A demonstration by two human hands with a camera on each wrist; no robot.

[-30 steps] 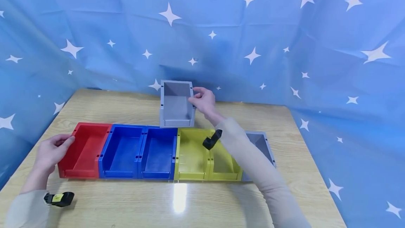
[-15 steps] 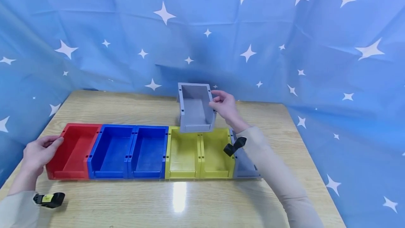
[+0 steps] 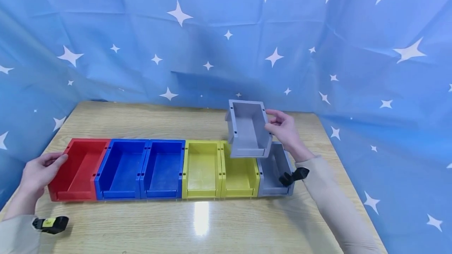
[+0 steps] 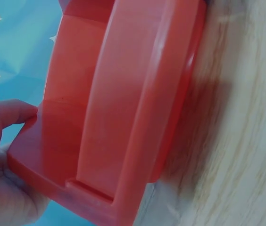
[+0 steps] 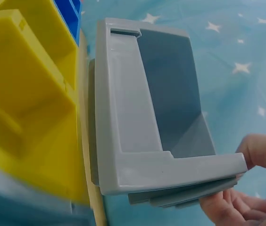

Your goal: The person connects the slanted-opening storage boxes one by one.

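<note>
My right hand [image 3: 285, 130] pinches the right side wall of a grey storage bin [image 3: 249, 128], thumb inside and fingers outside. That bin is raised behind the row and overlaps the second yellow bin [image 3: 241, 177] in the head view. In the right wrist view the held bin [image 5: 133, 103] shows its low front lip. My left hand [image 3: 39, 173] grips the left side wall of the red bin [image 3: 79, 171], which stands at the row's left end. From the left wrist, the thumb shows at the red bin's [image 4: 123, 108] rim.
Between the red bin and the grey end bin [image 3: 275, 171] stand two blue bins [image 3: 121, 167] and two yellow ones, side by side on a wooden table [image 3: 141, 226]. A blue curtain with white stars [image 3: 226, 50] hangs behind the table.
My right hand has carried the grey bin rightward and slightly nearer, from behind the blue and yellow bins toward the row's right end. My left hand keeps hold of the red bin.
</note>
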